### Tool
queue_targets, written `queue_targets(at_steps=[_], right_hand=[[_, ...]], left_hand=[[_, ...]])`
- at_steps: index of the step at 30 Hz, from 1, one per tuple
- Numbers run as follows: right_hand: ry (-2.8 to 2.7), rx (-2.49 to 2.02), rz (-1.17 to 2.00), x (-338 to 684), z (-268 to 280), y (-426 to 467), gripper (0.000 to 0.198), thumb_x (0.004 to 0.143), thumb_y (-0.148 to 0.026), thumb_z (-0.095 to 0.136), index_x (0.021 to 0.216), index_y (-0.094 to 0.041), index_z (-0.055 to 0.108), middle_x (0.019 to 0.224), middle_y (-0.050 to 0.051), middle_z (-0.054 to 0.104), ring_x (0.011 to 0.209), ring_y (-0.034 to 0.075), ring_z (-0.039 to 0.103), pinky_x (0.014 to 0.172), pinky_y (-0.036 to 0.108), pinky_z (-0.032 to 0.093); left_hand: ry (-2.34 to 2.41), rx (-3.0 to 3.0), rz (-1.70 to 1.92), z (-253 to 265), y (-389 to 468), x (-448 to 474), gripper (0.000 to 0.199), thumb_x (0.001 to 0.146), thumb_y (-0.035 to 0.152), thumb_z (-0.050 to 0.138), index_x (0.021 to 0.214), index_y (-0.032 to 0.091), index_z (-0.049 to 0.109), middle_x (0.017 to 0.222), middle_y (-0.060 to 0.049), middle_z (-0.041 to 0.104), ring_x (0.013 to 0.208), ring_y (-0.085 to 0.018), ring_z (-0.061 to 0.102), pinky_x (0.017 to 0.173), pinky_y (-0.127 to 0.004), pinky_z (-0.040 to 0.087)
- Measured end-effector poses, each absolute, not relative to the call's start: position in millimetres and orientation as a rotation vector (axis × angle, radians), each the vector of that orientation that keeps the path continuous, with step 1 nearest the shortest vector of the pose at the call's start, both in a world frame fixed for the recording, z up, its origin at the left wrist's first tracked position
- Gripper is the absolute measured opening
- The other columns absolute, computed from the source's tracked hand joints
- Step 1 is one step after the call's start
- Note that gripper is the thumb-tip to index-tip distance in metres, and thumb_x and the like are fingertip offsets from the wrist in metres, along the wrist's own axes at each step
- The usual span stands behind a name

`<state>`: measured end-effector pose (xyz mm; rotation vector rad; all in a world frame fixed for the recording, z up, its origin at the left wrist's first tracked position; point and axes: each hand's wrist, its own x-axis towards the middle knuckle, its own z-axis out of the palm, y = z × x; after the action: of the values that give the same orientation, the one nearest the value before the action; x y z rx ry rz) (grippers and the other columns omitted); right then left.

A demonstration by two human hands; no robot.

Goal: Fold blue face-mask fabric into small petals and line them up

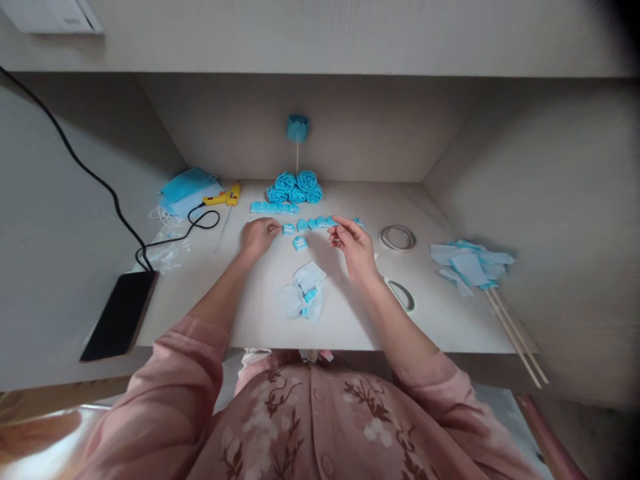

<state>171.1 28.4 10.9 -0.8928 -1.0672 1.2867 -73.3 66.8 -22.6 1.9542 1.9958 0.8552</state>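
Note:
My left hand (261, 236) rests on the table with its fingers drawn together. Its fingertips reach the left side of a small folded blue piece (289, 229); whether they grip anything is hidden. Over the right part of a row of similar folded blue pieces (315, 223) is my right hand (354, 249), fingers loosely bent and apart, with nothing clear between them. A single folded blue piece (300, 243) lies just in front of the row. Closer to me sits a loose heap of white and blue fabric scraps (305, 293). Behind, another strip of blue pieces (274, 208) lies lengthwise.
Blue rosettes (296, 188) are stacked at the back, near a blue block on a stick (297, 129). Left are a yellow glue gun (225, 195), face masks (187, 187) and a black phone (120, 315). Right are tape rolls (398, 237) and fabric-topped sticks (470, 263).

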Motion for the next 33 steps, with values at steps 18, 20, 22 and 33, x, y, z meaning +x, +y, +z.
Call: queue_targets(at_steps=[18, 20, 22, 33], right_hand=[[-1.109, -0.934, 1.282, 169.9, 7.2, 29.1, 0.031, 0.076, -0.040, 0.066, 0.102, -0.024, 0.068, 0.086, 0.001, 0.066, 0.073, 0.012, 0.058, 0.068, 0.028, 0.048], [-1.097, -0.930, 1.286, 169.9, 6.9, 28.9, 0.030, 0.076, -0.039, 0.067, 0.102, -0.024, 0.068, 0.086, 0.001, 0.066, 0.072, 0.012, 0.058, 0.068, 0.028, 0.048], [-1.086, -0.917, 1.288, 170.3, 6.6, 28.9, 0.029, 0.076, -0.038, 0.067, 0.102, -0.024, 0.068, 0.086, 0.001, 0.067, 0.072, 0.011, 0.058, 0.067, 0.027, 0.048], [-1.113, -0.939, 1.265, 170.3, 2.2, 32.4, 0.030, 0.077, -0.040, 0.066, 0.102, -0.024, 0.069, 0.085, 0.001, 0.066, 0.072, 0.012, 0.058, 0.067, 0.028, 0.048]], left_hand=[[1.920, 2.227, 0.471, -12.6, 47.9, -119.9, 0.026, 0.075, 0.035, 0.064, 0.095, 0.020, 0.069, 0.099, -0.008, 0.067, 0.090, -0.023, 0.061, 0.075, -0.030, 0.041], [1.964, 2.228, 0.492, -15.8, 55.1, -113.3, 0.024, 0.078, 0.035, 0.062, 0.094, 0.019, 0.068, 0.097, -0.009, 0.067, 0.088, -0.023, 0.061, 0.074, -0.031, 0.041], [1.975, 2.235, 0.502, -16.6, 63.4, -106.4, 0.022, 0.079, 0.033, 0.062, 0.094, 0.019, 0.069, 0.095, -0.009, 0.067, 0.086, -0.023, 0.061, 0.073, -0.031, 0.041], [1.840, 2.161, 0.769, -30.6, 70.0, -107.3, 0.022, 0.075, 0.033, 0.066, 0.094, 0.021, 0.065, 0.094, -0.006, 0.068, 0.089, -0.021, 0.060, 0.082, -0.031, 0.042]])
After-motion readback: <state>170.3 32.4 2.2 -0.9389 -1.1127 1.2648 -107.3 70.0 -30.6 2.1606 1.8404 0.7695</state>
